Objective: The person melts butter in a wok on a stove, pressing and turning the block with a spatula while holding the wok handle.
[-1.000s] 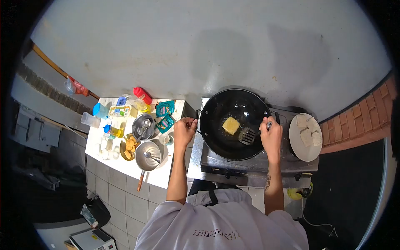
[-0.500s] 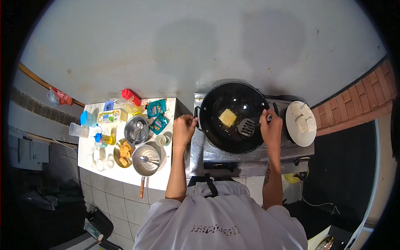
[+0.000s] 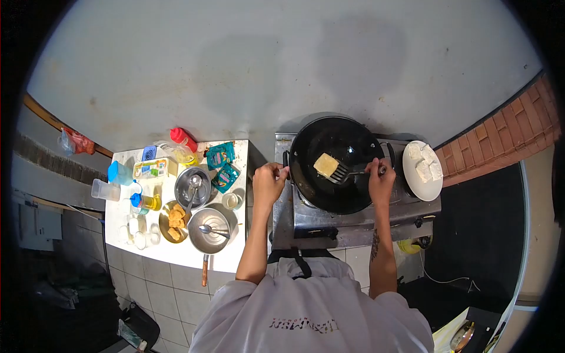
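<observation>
A black wok [image 3: 329, 197] sits on the stove, with one golden fried square piece [image 3: 325, 165] inside it. At the wok's left side my left hand [image 3: 269, 182] is closed, its fingertips pinching the side handle. My right hand [image 3: 381, 179] is wrapped around the handle of a black slotted spatula [image 3: 339, 173]. The spatula's blade touches the lower right edge of the fried piece; whether it is partly underneath, I cannot tell. Right of the wok lies a white oval plate [image 3: 425, 191] with several white blocks [image 3: 425, 162] on it.
The steel stove [image 3: 365, 219] stands against the grey wall. On the white table [image 3: 176, 256] at left are a saucepan [image 3: 209, 242], a metal bowl [image 3: 192, 187], a bowl of fried pieces [image 3: 176, 219], green packets [image 3: 220, 155], a red bottle [image 3: 183, 139] and an oil bottle [image 3: 147, 201].
The spatula has moved left, from beside the fried piece to its edge. The wok has shifted slightly right, my left hand moving with its handle. The view has also moved a little.
</observation>
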